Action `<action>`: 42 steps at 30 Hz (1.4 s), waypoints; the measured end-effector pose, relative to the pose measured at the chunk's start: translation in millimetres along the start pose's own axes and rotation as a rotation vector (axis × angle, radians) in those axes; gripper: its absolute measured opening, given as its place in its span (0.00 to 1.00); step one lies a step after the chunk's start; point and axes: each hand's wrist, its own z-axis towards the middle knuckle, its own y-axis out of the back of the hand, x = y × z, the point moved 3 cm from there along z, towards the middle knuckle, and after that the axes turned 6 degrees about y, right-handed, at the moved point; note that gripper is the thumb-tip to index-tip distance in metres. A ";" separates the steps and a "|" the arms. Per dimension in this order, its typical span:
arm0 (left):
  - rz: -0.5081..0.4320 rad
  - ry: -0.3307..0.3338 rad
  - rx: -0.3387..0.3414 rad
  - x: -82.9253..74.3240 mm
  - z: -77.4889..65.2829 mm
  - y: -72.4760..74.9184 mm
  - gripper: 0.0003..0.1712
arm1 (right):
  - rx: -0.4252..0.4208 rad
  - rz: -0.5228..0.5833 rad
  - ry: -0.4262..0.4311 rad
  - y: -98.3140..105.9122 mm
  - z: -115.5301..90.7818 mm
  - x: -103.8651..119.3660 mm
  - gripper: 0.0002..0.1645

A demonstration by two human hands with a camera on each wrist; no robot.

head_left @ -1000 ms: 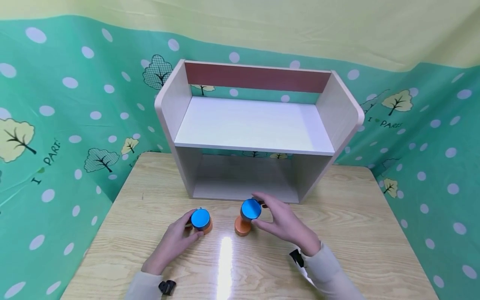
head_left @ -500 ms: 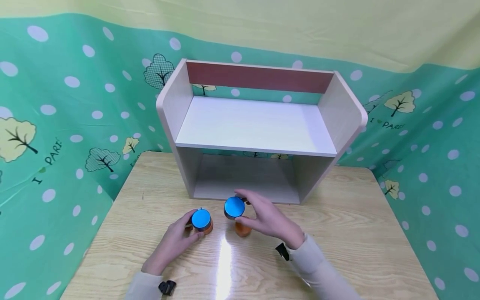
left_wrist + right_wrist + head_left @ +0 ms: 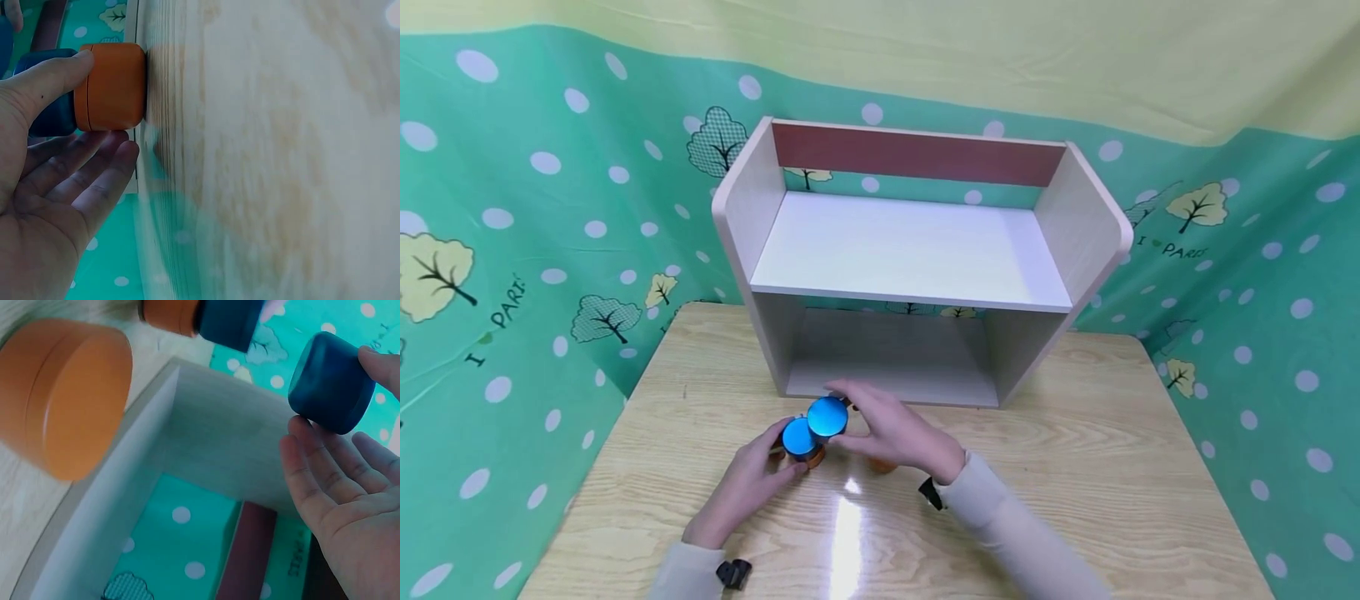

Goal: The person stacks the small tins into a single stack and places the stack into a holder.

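Small rounded blue and orange canisters are in front of the shelf. My left hand (image 3: 747, 479) grips a stack of two: one blue canister (image 3: 799, 436) on top of an orange canister (image 3: 112, 87). In the left wrist view, the thumb presses the orange one's upper part, with fingers on its other side. My right hand (image 3: 898, 429) holds a second blue canister (image 3: 331, 381) between thumb and fingertips, off the table; in the head view it overlaps the stack's right side, and contact is unclear. A second orange canister (image 3: 69, 400) stands on the table, mostly hidden by the right hand in the head view.
A two-level white shelf unit (image 3: 910, 250) stands at the back of the wooden table (image 3: 1075, 492), just beyond the hands. A green dotted curtain (image 3: 542, 242) surrounds the table's back and sides. Light glares off the tabletop in front.
My right hand has carried its blue canister leftward, from above the second orange canister to beside the left-hand stack. The left hand has stayed in place around its stack.
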 end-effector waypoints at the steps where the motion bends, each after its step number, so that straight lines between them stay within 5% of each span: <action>1: 0.001 -0.005 -0.001 0.0 0.0 0.1 0.39 | 0.006 -0.003 0.009 -2.6 2.1 0.3 0.42; 16: -0.032 0.009 0.006 0.8 1.4 1.1 0.39 | 0.039 -0.015 0.051 -23.8 21.1 4.3 0.43; 42: -0.044 -0.005 0.000 1.3 -1.4 0.7 0.34 | 0.052 -0.072 0.063 -39.3 23.2 1.5 0.45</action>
